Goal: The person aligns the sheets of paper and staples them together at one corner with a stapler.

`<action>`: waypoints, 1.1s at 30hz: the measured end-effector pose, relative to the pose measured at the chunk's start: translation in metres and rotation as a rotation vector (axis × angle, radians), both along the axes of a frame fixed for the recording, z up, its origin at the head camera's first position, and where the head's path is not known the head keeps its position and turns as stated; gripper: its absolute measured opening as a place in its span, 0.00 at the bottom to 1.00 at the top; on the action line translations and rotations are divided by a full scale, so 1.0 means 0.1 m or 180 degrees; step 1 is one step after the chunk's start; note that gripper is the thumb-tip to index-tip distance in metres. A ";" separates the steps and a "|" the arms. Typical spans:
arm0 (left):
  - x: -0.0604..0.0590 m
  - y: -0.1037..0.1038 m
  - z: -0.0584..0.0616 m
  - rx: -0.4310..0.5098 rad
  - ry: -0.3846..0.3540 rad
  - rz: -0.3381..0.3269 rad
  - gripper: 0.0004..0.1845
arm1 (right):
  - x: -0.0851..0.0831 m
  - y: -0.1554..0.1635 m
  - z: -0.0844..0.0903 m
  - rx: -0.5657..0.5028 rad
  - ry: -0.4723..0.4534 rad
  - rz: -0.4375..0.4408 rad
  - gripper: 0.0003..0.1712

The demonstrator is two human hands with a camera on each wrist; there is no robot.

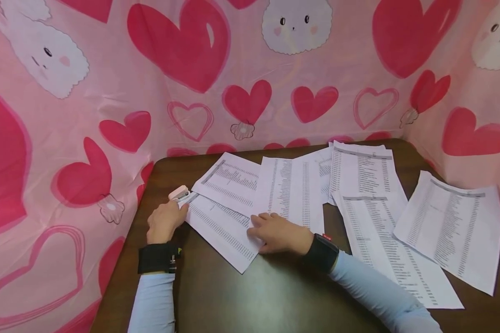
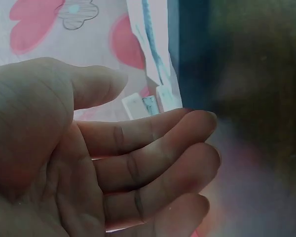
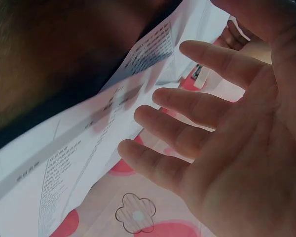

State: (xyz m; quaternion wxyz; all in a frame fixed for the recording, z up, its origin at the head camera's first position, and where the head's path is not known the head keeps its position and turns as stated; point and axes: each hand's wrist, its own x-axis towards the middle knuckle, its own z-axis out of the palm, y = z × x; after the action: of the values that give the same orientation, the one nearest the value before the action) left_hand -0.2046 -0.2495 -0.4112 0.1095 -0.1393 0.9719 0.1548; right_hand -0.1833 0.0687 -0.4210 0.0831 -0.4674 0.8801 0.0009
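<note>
At the table's left side, my left hand (image 1: 165,221) is beside a small pink and white stapler (image 1: 178,192) and the corner of a printed sheet (image 1: 216,226). In the left wrist view its thumb stands apart from loosely bent fingers (image 2: 138,168), and the stapler (image 2: 133,106) shows beyond them. My right hand (image 1: 277,233) rests over the right end of that sheet and the lower edge of an upright sheet (image 1: 293,185). Its fingers (image 3: 158,165) look spread and nearly straight in the right wrist view. Another printed sheet (image 1: 233,178) overlaps the slanted one.
More printed sheets (image 1: 362,169) lie overlapping at the back right. A long sheet (image 1: 393,249) runs toward the front, and a curled sheet (image 1: 454,231) lies at the right edge. All are on a dark brown table (image 1: 233,300). A pink heart-patterned cloth (image 1: 241,55) stands behind.
</note>
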 end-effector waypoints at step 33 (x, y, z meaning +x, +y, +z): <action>-0.10 -0.07 -0.12 0.0170 -0.0080 0.0141 0.31 | 0.10 -0.12 -0.02 0.0321 -0.0108 0.0065 0.29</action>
State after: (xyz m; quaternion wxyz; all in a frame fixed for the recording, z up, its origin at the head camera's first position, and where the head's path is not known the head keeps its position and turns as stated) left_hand -0.2146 -0.2562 -0.4228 0.1219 -0.1598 0.9627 0.1813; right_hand -0.1736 0.0565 -0.4226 0.1215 -0.4715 0.8726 0.0381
